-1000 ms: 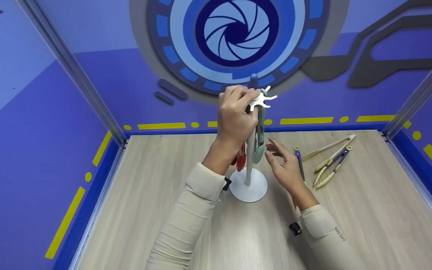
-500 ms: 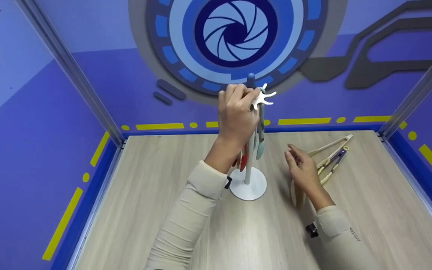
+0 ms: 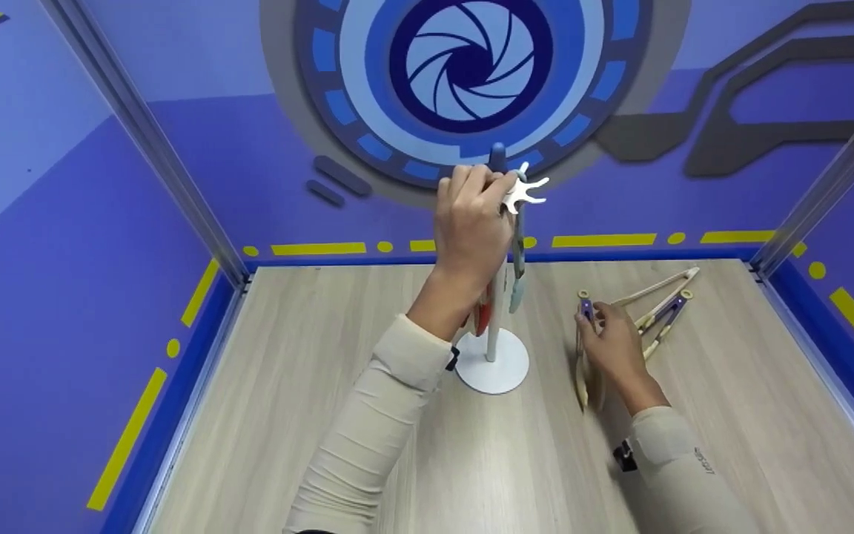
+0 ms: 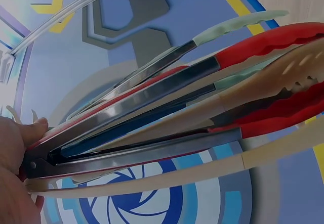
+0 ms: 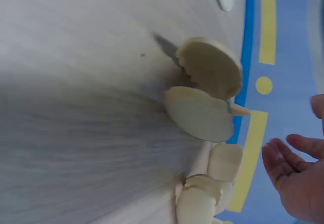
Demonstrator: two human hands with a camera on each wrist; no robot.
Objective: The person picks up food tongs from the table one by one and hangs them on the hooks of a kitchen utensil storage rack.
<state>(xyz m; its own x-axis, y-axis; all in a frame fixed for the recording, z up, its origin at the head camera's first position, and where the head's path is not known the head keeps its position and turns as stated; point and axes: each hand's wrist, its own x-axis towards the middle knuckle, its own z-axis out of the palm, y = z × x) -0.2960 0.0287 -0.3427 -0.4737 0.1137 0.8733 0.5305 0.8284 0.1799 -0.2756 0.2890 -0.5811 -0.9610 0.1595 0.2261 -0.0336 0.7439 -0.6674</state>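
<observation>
My left hand [image 3: 471, 219] grips the top of an upright stand [image 3: 492, 371], just behind its white hooks [image 3: 527, 194]. Several tongs hang from it below the hand, among them tongs with red tips [image 4: 273, 44], pale green tips [image 4: 238, 26] and tan tips [image 4: 253, 82]. Over the table to the right, my right hand [image 3: 616, 348] is at a pair of purple-and-cream tongs [image 3: 585, 305], thumb overlapping their handle in the head view. Loose, parted fingers show on that hand in the right wrist view, beyond the cream tips [image 5: 200, 113] of the tongs.
Two more pairs lie to the right of the right hand: purple-and-cream tongs [image 3: 670, 315] and cream tongs [image 3: 653, 288]. Behind the table [image 3: 323, 356] stands a patterned blue wall [image 3: 368, 230], with metal frame posts [image 3: 145, 148] at its corners.
My right hand has moved right, away from the hanging tongs, and down to the purple-and-cream tongs on the table. The left hand stays at the stand's top; the hanging green tongs have shifted slightly.
</observation>
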